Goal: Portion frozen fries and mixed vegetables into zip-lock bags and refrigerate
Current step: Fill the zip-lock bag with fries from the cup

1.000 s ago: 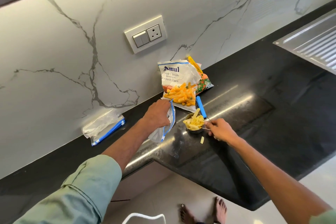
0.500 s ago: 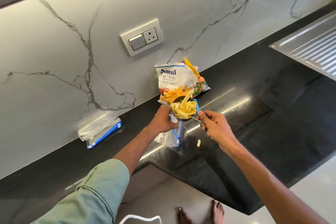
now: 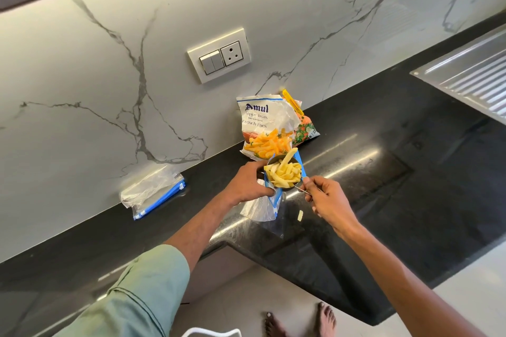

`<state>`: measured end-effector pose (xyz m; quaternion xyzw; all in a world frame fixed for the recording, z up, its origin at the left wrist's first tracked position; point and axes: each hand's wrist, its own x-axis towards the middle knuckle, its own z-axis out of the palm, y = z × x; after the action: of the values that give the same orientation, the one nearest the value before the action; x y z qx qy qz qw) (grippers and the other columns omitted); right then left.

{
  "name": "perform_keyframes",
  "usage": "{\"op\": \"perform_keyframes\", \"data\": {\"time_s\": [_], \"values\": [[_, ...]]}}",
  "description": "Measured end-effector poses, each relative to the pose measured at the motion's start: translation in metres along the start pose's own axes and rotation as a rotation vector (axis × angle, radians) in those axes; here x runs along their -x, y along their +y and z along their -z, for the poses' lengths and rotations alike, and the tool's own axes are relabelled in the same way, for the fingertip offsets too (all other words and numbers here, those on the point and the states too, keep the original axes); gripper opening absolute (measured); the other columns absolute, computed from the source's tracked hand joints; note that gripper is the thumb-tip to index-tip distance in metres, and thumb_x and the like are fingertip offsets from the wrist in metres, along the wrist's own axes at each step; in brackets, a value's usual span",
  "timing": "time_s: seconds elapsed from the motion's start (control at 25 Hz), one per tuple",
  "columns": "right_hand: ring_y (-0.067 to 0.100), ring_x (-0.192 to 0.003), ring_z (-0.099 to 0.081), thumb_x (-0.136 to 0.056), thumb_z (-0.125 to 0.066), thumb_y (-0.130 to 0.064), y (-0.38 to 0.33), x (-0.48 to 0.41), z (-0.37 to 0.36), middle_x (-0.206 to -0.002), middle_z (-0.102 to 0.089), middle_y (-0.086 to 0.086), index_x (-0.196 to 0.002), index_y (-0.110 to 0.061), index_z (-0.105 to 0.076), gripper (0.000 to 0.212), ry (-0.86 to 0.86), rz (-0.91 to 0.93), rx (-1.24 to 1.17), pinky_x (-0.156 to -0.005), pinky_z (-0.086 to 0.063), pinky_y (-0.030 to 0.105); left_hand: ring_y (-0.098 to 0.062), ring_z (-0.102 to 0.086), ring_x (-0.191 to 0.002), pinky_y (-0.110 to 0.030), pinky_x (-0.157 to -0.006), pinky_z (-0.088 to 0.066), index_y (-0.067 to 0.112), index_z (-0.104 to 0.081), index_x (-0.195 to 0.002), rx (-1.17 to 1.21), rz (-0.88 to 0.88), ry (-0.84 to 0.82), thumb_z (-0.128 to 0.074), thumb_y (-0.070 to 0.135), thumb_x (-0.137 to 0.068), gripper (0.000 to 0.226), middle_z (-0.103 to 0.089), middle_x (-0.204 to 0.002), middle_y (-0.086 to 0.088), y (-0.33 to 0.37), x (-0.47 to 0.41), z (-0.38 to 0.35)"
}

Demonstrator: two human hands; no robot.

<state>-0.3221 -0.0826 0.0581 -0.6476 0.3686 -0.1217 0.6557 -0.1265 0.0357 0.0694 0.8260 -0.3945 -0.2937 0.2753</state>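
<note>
At frame centre, your right hand (image 3: 327, 198) pinches the thin handle of a metal cup (image 3: 284, 174) heaped with fries (one stray fry (image 3: 300, 215) lies on the black counter (image 3: 383, 227), lower right). Your left hand (image 3: 247, 182) grips the mouth of the zip-lock bag (image 3: 261, 208) under the cup. The Amul fries packet (image 3: 262, 128) leans on the wall above.

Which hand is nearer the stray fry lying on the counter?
Right. The right hand, holding the cup, is just right of the stray fry; the left hand grips the zip-lock bag farther left.
</note>
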Motion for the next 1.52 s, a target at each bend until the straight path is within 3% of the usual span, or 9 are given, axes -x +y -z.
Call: {"op": "perform_keyframes", "data": {"time_s": [0.08, 0.24, 0.44, 0.64, 0.8, 0.88, 1.04, 1.28, 1.52], "values": [[0.007, -0.058, -0.055, -0.109, -0.053, -0.034, 0.004, 0.0, -0.003, -0.077, -0.067, 0.002, -0.096, -0.017, -0.072, 0.029, 0.02, 0.011, 0.046, -0.054, -0.045, 0.022, 0.007, -0.062, -0.08, -0.012, -0.074, -0.047, 0.018, -0.068, -0.123, -0.077, -0.03, 0.036, -0.086, 0.014, -0.071, 0.055, -0.066, -0.093, 0.017, 0.001, 0.003, -0.002], [0.009, -0.061, -0.065, -0.108, -0.053, -0.036, 0.011, -0.001, -0.009, -0.088, -0.073, 0.002, -0.098, -0.02, -0.071, 0.026, 0.067, 0.022, 0.104, -0.053, -0.05, 0.022, -0.011, -0.069, -0.103, -0.035, -0.093, -0.059, 0.022, -0.059, -0.14, -0.13, -0.064, 0.132, -0.086, 0.022, -0.07, 0.075, -0.07, -0.124, 0.001, 0.003, 0.006, -0.002], [0.013, -0.072, -0.072, -0.108, -0.054, -0.037, 0.012, -0.001, -0.011, -0.09, -0.073, 0.0, -0.099, -0.023, -0.071, 0.024, 0.088, 0.01, 0.067, -0.058, -0.057, 0.027, -0.012, -0.067, -0.088, -0.033, -0.084, -0.062, 0.018, -0.064, -0.113, -0.15, -0.124, 0.282, -0.078, 0.014, -0.085, 0.032, -0.069, -0.104, 0.004, 0.006, 0.01, 0.003], [0.015, -0.09, -0.074, -0.106, -0.057, -0.036, 0.01, -0.005, -0.012, -0.099, -0.074, -0.002, -0.105, -0.02, -0.073, 0.022, 0.072, -0.007, -0.01, -0.069, -0.065, 0.035, -0.012, -0.066, -0.085, -0.028, -0.08, -0.061, 0.02, -0.055, -0.108, -0.132, -0.108, 0.352, -0.078, 0.014, -0.086, 0.033, -0.066, -0.098, 0.006, 0.007, 0.011, 0.007], [0.014, -0.097, -0.073, -0.107, -0.057, -0.03, 0.009, -0.008, -0.008, -0.111, -0.074, 0.001, -0.117, -0.017, -0.073, 0.023, -0.009, -0.007, -0.066, -0.07, -0.062, 0.023, -0.007, -0.069, -0.085, -0.026, -0.079, -0.061, 0.026, -0.061, -0.106, -0.097, -0.044, 0.389, -0.08, 0.017, -0.084, 0.03, -0.071, -0.096, 0.012, 0.004, 0.009, 0.007], [0.014, -0.1, -0.073, -0.106, -0.058, -0.028, 0.01, -0.011, -0.002, -0.123, -0.072, 0.002, -0.131, -0.015, -0.069, 0.03, -0.135, -0.03, -0.151, -0.075, -0.062, 0.025, -0.005, -0.071, -0.086, -0.025, -0.076, -0.061, 0.024, -0.067, -0.105, 0.035, 0.029, 0.4, -0.081, 0.013, -0.085, 0.027, -0.074, -0.095, 0.011, 0.004, 0.009, 0.01], [0.014, -0.105, -0.072, -0.097, -0.06, -0.034, 0.009, -0.015, 0.013, -0.127, -0.074, 0.001, -0.13, -0.015, -0.07, 0.039, -0.371, -0.026, -0.329, -0.086, -0.062, 0.036, -0.013, -0.072, -0.092, -0.019, -0.068, -0.058, 0.006, -0.07, -0.113, 0.458, 0.145, 0.327, -0.08, 0.002, -0.085, 0.03, -0.076, -0.102, -0.009, 0.005, 0.008, 0.024], [0.02, -0.116, -0.071, -0.101, -0.058, -0.029, -0.006, -0.018, 0.017, -0.139, -0.067, -0.01, -0.133, -0.019, -0.068, 0.035, -0.499, 0.035, -0.205, -0.082, -0.062, 0.038, -0.013, -0.074, -0.081, -0.022, -0.058, -0.057, 0.007, -0.069, -0.116, 0.623, 0.227, 0.15, -0.069, -0.01, -0.088, 0.032, -0.077, -0.103, -0.01, 0.0, 0.009, 0.025], [0.017, -0.115, -0.07, -0.108, -0.051, -0.022, -0.021, -0.018, 0.019, -0.128, -0.074, -0.005, -0.142, -0.031, -0.057, 0.036, -0.619, 0.035, -0.121, -0.08, -0.06, 0.032, -0.024, -0.069, -0.087, -0.037, -0.078, -0.058, 0.007, -0.071, -0.112, 0.766, 0.38, -0.112, -0.065, 0.007, -0.097, 0.017, -0.073, -0.102, -0.014, -0.006, 0.016, 0.018]]}}
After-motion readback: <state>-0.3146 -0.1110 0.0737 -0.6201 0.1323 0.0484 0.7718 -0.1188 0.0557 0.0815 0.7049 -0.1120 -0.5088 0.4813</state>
